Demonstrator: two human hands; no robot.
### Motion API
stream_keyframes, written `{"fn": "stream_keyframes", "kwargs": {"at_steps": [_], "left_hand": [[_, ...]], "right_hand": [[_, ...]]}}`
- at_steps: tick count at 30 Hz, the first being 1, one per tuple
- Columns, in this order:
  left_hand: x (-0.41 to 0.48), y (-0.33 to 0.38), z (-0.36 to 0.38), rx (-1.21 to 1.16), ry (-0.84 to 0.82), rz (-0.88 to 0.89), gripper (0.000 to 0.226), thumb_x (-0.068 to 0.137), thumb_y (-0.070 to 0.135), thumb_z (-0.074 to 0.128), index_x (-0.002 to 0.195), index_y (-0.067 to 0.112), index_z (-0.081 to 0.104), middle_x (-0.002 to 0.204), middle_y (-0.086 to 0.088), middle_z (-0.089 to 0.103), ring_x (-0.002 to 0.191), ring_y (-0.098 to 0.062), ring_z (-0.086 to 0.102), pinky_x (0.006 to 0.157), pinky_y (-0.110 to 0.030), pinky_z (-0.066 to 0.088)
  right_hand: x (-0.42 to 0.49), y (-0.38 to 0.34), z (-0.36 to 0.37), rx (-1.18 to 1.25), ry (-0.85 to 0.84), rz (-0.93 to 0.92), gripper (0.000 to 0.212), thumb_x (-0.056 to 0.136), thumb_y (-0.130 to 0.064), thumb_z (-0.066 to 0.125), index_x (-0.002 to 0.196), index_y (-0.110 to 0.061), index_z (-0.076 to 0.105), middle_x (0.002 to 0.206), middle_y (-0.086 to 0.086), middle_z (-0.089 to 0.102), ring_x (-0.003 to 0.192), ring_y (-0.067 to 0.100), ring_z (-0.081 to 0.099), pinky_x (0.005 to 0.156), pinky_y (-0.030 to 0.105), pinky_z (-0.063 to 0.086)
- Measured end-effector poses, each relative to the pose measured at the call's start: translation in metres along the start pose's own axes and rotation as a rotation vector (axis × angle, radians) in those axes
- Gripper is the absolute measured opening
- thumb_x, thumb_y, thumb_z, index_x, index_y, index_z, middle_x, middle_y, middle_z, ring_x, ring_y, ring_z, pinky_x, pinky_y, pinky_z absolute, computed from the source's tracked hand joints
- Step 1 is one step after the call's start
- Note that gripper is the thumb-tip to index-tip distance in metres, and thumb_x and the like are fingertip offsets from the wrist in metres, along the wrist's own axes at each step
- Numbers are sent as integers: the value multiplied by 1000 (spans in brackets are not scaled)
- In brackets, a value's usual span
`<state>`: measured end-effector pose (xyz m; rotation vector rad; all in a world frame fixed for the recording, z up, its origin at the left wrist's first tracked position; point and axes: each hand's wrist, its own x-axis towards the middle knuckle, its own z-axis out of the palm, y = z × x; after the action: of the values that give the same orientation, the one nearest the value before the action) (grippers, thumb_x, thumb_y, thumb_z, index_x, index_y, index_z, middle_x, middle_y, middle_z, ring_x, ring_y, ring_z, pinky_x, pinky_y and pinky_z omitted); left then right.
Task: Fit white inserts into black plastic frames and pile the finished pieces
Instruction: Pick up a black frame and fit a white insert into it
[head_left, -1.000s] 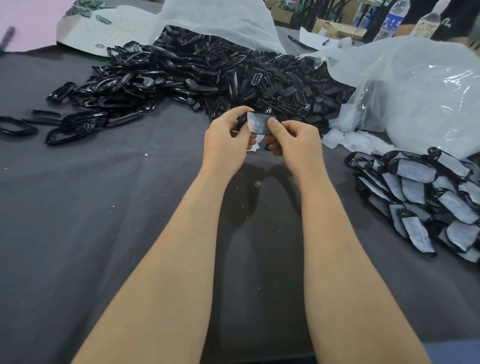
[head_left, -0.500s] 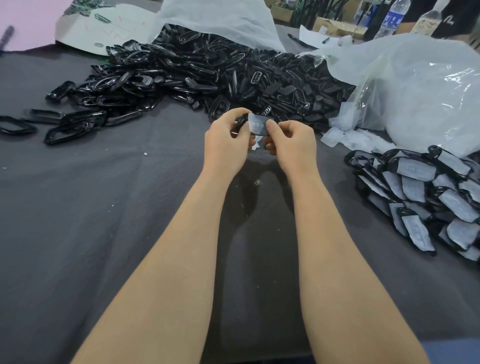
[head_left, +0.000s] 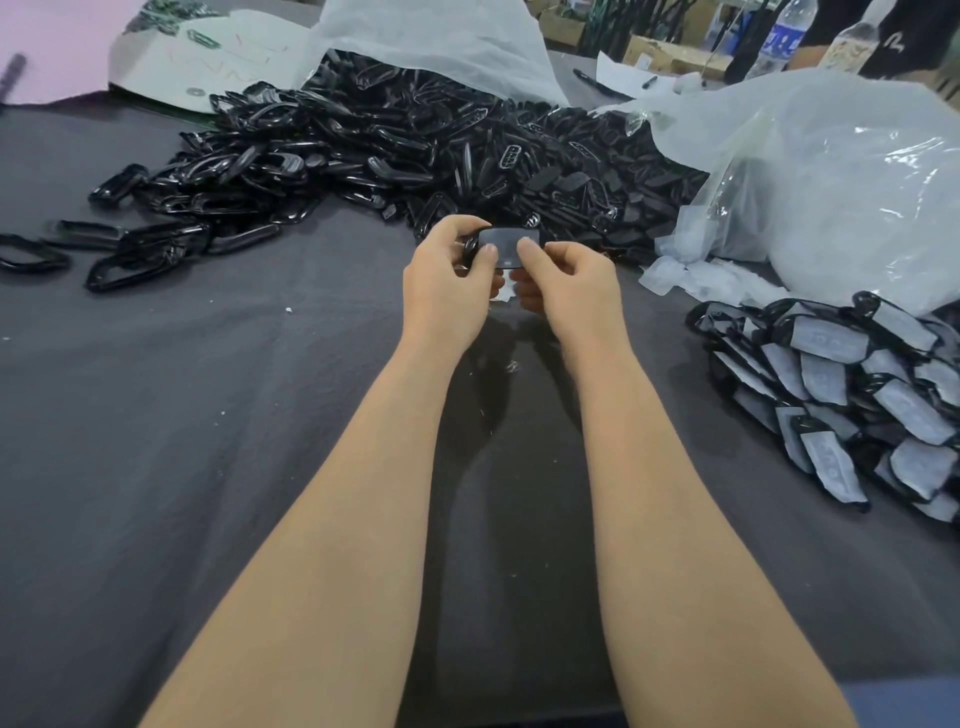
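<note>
While both thumbs press on the white insert (head_left: 508, 244), uneven pressure could seat one edge only and leave the other proud of the black frame (head_left: 471, 243), or spring it out. Left hand (head_left: 447, 283) and right hand (head_left: 569, 283) pinch the piece, fingers (head_left: 460, 224) curled behind, above the grey cloth (head_left: 208, 415), near the loose-frame heap (head_left: 415, 145). Its long axis runs left to right, face toward the camera.

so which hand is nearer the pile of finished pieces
Right. The right hand grips the frame on the side toward the pile of finished pieces; the left hand grips its other side, further away.
</note>
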<state>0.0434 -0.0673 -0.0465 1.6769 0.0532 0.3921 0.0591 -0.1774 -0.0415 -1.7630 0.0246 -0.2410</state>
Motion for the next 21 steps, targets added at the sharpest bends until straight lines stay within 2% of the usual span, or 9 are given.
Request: {"fn": "stream_keyframes", "kwargs": {"at_steps": [2, 5, 10, 13, 16, 19, 21], "left_hand": [[0, 0, -1, 26, 1, 17, 16, 95, 12, 56, 104, 25, 55, 88, 9, 65, 82, -6, 65, 69, -10, 51], [-1, 2, -1, 32, 13, 38, 14, 94, 14, 57, 103, 25, 56, 86, 10, 65, 78, -4, 64, 67, -10, 50], [-2, 3, 0, 3, 28, -6, 8, 98, 16, 51, 99, 21, 57, 90, -8, 70, 72, -13, 69, 69, -27, 58], [-2, 3, -2, 13, 56, -24, 10, 97, 14, 50, 94, 22, 56, 80, -3, 68, 56, -2, 64, 64, -27, 58], [-2, 4, -2, -3, 93, -55, 17, 96, 14, 50, 86, 27, 53, 75, 0, 65, 52, 1, 63, 63, -28, 58], [-2, 4, -1, 8, 89, -65, 15, 96, 13, 49, 88, 25, 54, 74, 0, 66, 52, 1, 63, 63, -28, 58], [-2, 3, -1, 20, 73, -68, 12, 97, 13, 48, 91, 22, 54, 76, -3, 67, 52, 1, 63, 63, -27, 57]], "right_hand": [[0, 1, 0, 13, -37, 14, 11, 93, -18, 61, 83, -17, 64, 72, -2, 67, 56, -2, 60, 57, 16, 49], [1, 1, -1, 38, -32, 19, 12, 93, -16, 61, 82, -18, 64, 73, -1, 68, 56, -2, 61, 56, 12, 48], [1, 2, -1, 39, -50, 22, 12, 93, -14, 60, 81, -16, 63, 71, 0, 67, 56, -1, 61, 55, 14, 48], [0, 1, 0, 37, -70, -2, 12, 92, -13, 61, 81, -16, 63, 71, 0, 66, 56, -1, 61, 56, 14, 48], [-1, 1, 3, 8, -76, -24, 11, 91, -14, 62, 81, -17, 64, 71, -2, 67, 59, 1, 62, 58, 16, 49], [-1, 1, 3, 7, -56, 4, 5, 90, -18, 64, 93, -14, 66, 79, 1, 68, 63, 4, 62, 61, 19, 50], [-1, 1, 3, 52, -17, 44, 15, 90, -17, 64, 104, -11, 63, 85, 2, 66, 61, 2, 62, 59, 16, 50]]}}
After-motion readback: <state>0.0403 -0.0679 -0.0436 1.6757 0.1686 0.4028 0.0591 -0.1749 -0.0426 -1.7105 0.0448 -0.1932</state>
